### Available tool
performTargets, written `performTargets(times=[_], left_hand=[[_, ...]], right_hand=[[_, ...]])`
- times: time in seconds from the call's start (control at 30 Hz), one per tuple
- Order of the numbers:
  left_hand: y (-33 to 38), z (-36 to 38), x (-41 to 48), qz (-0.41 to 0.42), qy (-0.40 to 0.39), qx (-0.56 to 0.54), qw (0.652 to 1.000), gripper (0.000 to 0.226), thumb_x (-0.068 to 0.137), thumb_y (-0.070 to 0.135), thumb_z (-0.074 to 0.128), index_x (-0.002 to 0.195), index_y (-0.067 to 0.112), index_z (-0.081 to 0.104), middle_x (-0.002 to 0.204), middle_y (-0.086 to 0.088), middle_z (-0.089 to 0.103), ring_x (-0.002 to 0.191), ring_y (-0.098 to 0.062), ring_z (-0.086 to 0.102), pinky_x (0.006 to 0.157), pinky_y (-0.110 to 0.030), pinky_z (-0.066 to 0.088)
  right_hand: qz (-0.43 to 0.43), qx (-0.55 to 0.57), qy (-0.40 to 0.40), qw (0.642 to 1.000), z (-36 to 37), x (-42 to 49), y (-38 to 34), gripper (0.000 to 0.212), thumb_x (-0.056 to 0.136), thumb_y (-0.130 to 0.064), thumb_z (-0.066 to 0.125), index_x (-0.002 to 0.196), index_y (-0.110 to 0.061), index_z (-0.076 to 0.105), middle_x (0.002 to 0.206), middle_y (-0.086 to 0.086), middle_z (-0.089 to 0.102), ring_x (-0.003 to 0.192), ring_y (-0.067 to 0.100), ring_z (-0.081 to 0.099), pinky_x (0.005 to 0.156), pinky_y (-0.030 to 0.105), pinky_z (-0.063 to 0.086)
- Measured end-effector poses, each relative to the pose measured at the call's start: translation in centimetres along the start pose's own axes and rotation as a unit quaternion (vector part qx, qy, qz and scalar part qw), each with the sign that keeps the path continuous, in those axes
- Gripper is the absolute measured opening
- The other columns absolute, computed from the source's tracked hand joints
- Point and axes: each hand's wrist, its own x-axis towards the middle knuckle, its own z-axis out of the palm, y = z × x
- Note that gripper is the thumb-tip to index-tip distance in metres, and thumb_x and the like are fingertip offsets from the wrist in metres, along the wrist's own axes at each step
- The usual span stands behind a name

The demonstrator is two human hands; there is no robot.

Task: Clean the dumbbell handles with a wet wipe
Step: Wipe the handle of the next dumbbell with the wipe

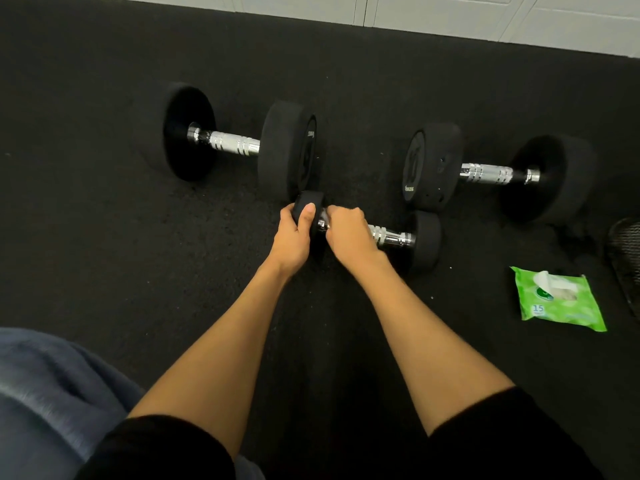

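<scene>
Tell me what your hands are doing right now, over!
Left hand grips end of small dumbbell. Right hand curled round its handle; wipe not visible. Wipes pack on floor at right, flap open. Big dumbbell close behind.

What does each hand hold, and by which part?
Both hold the small dumbbell: left hand grips one end weight, right hand wraps the chrome handle.

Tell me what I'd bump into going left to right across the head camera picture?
Big dumbbell on the left → left hand → right hand, both gripping the small dumbbell → big dumbbell on the right → black mesh thing at the edge.
</scene>
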Motion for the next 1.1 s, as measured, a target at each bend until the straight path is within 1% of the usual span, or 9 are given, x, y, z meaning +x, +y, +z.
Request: performTargets(times=[0.07, 0.2, 0.5, 0.67, 0.77, 0.83, 0.93, 1.0, 1.1], left_hand=[[0.0, 0.0, 0.0, -0.005, 0.001, 0.005, 1.0, 0.066, 0.098, 0.048, 0.036, 0.15, 0.013, 0.015, 0.149, -0.007, 0.037, 0.136, -0.022, 0.036, 0.098, -0.024, 0.028], [0.2, -0.1, -0.1, -0.015, 0.001, 0.003, 1.0, 0.065, 0.098, 0.048, 0.038, 0.149, 0.013, 0.017, 0.148, -0.008, 0.038, 0.136, -0.023, 0.036, 0.101, -0.027, 0.029], [2.2, -0.9, -0.9, -0.094, 0.02, 0.091, 0.991, 0.071, 0.096, 0.052, 0.042, 0.144, 0.002, 0.03, 0.143, -0.017, 0.044, 0.13, -0.031, 0.043, 0.103, -0.037, 0.036], [2.9, 0.1, -2.4, -0.162, 0.042, 0.121, 0.978, 0.058, 0.098, 0.043, 0.042, 0.137, 0.0, 0.039, 0.135, -0.019, 0.049, 0.121, -0.032, 0.05, 0.087, -0.036, 0.042], [2.8, 0.9, -3.6, -0.254, -0.008, 0.079, 0.964, 0.061, 0.097, 0.046, 0.043, 0.141, 0.003, 0.036, 0.134, -0.021, 0.049, 0.116, -0.036, 0.054, 0.086, -0.041, 0.05], [2.7, 1.6, -4.2, -0.286, -0.058, 0.024, 0.956, 0.061, 0.097, 0.047, 0.041, 0.138, 0.002, 0.04, 0.128, -0.023, 0.055, 0.11, -0.034, 0.059, 0.08, -0.039, 0.053], [3.3, 2.3, -4.4, -0.266, -0.094, -0.148, 0.948, 0.052, 0.098, 0.043, 0.044, 0.134, 0.006, 0.047, 0.121, -0.017, 0.061, 0.103, -0.026, 0.062, 0.074, -0.035, 0.052], [4.0, 3.0, -4.4, -0.256, -0.116, -0.239, 0.93, 0.043, 0.097, 0.039, 0.047, 0.125, 0.008, 0.057, 0.112, -0.012, 0.067, 0.099, -0.022, 0.065, 0.08, -0.034, 0.054], [4.7, 4.0, -3.8, -0.255, -0.101, -0.304, 0.913, 0.034, 0.098, 0.027, 0.049, 0.123, 0.005, 0.057, 0.115, -0.015, 0.067, 0.096, -0.022, 0.067, 0.079, -0.035, 0.056]], right_hand=[[-0.029, -0.011, 0.062, 0.998, 1.1, -1.6, 0.0, 0.049, 0.093, -0.002, 0.045, 0.142, -0.005, 0.037, 0.144, 0.013, 0.043, 0.136, 0.026, 0.036, 0.114, 0.034, 0.02], [-0.049, 0.003, 0.085, 0.995, 2.5, -3.7, 0.3, 0.064, 0.094, 0.001, 0.043, 0.151, -0.008, 0.016, 0.158, 0.012, 0.019, 0.147, 0.023, 0.012, 0.118, 0.032, 0.004], [-0.075, -0.012, 0.08, 0.994, 3.1, -6.2, 0.5, 0.056, 0.097, 0.001, 0.039, 0.15, -0.008, 0.021, 0.158, 0.011, 0.017, 0.148, 0.021, 0.007, 0.114, 0.029, -0.009], [-0.08, -0.023, 0.069, 0.994, 3.5, -7.3, 1.1, 0.054, 0.095, -0.001, 0.043, 0.147, -0.009, 0.031, 0.153, 0.01, 0.033, 0.146, 0.023, 0.015, 0.118, 0.036, 0.0], [-0.029, 0.07, 0.064, 0.995, 3.3, -8.1, 1.6, 0.048, 0.094, 0.0, 0.046, 0.141, -0.011, 0.041, 0.15, 0.009, 0.037, 0.146, 0.021, 0.017, 0.12, 0.035, 0.006], [0.027, 0.209, 0.084, 0.974, 2.3, -8.6, 1.7, 0.04, 0.096, -0.002, 0.045, 0.135, -0.012, 0.048, 0.14, 0.012, 0.049, 0.139, 0.024, 0.034, 0.118, 0.038, 0.022], [0.063, 0.334, 0.13, 0.932, 0.6, -9.0, 1.0, 0.038, 0.099, -0.013, 0.044, 0.136, -0.023, 0.045, 0.113, 0.011, 0.062, 0.105, 0.021, 0.061, 0.089, 0.036, 0.053], [0.062, 0.361, 0.128, 0.922, -0.3, -9.1, 1.0, 0.045, 0.097, -0.016, 0.049, 0.137, -0.032, 0.037, 0.116, 0.01, 0.061, 0.103, 0.018, 0.061, 0.081, 0.031, 0.056], [0.078, 0.409, 0.107, 0.903, -1.9, -9.3, 1.3, 0.048, 0.093, -0.017, 0.051, 0.132, -0.038, 0.034, 0.124, 0.006, 0.062, 0.117, 0.019, 0.053, 0.088, 0.028, 0.048]])
